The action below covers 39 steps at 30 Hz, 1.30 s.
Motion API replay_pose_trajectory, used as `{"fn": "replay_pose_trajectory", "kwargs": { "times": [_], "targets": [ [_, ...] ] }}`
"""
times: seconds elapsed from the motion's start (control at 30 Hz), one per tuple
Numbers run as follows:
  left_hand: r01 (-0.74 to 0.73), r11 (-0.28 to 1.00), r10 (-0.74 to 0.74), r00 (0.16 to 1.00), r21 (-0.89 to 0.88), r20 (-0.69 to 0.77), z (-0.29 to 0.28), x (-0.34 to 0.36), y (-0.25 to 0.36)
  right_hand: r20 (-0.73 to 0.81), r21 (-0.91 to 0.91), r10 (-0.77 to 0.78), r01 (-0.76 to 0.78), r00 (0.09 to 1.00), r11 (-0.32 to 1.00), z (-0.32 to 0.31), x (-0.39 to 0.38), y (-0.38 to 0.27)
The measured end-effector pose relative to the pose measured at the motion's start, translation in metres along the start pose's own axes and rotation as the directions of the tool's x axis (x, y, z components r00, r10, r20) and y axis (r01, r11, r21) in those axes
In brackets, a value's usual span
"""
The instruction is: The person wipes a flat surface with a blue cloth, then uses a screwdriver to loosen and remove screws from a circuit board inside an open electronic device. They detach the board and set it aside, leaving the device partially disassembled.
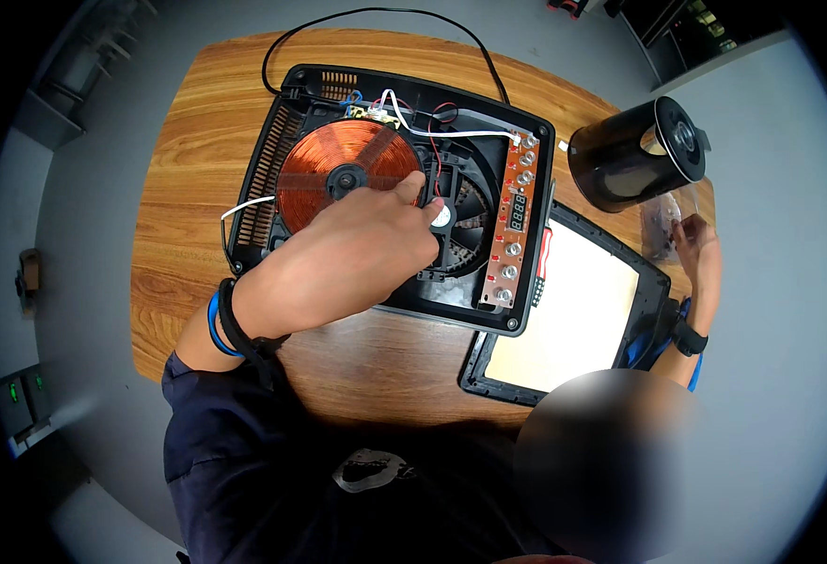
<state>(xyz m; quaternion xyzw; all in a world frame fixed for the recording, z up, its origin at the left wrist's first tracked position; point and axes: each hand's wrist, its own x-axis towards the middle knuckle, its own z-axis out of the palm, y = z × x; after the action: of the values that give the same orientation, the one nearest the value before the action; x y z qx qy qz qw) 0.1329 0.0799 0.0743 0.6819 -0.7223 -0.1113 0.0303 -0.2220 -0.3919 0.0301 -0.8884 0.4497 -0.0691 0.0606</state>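
Note:
An opened induction cooker (413, 315) lies on the table, its copper coil (343, 150), black fan (470, 226) and brown circuit board (507, 226) exposed. My left hand (366, 235) reaches over it, palm down. Its index finger touches the coil's right edge, and the thumb is by the fan hub near a thin red-and-black wire. The fingers are curled, and what they hold, if anything, is hidden. At the table's right edge my right hand (698, 246) has its bent fingers closed at a clear plastic bag (660, 228) with small dark pieces inside.
The cooker's top panel (564, 310) lies underside up, partly beneath the base. A black cylindrical canister (620, 155) stands behind the bag. The power cord (385, 10) loops past the table's far edge. A blurred round patch (601, 461) covers the lower right.

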Motion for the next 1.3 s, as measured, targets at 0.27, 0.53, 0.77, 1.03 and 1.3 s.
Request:
{"fn": "replay_pose_trajectory", "kwargs": {
  "times": [0.27, 0.53, 0.77, 1.03, 1.3],
  "targets": [
    [-0.001, 1.0, 0.001, 0.999, 0.007, 0.035, -0.003, 0.0, 0.001, 0.215, -0.175, -0.141, 0.18, 0.966, 0.968, -0.048, -0.054, -0.113],
    [0.019, 1.0, -0.018, 0.999, -0.017, 0.047, -0.001, 0.001, 0.001, 0.315, 0.113, -0.556, 0.551, 0.769, 0.827, -0.035, -0.087, -0.19],
    [0.006, 1.0, -0.006, 1.0, 0.006, -0.008, 0.004, -0.002, 0.001, 0.186, 0.224, -0.799, 0.767, 0.571, 0.601, -0.044, -0.103, -0.254],
    [-0.007, 0.999, 0.005, 0.998, -0.034, -0.059, 0.007, -0.003, 0.001, 0.18, 0.185, -0.904, 0.889, 0.388, 0.418, -0.025, -0.11, -0.275],
    [-0.023, 1.0, 0.021, 0.997, -0.017, -0.069, 0.008, -0.003, -0.001, 0.17, 0.214, -0.922, 0.9, 0.348, 0.38, -0.023, -0.105, -0.267]
  ]
}}
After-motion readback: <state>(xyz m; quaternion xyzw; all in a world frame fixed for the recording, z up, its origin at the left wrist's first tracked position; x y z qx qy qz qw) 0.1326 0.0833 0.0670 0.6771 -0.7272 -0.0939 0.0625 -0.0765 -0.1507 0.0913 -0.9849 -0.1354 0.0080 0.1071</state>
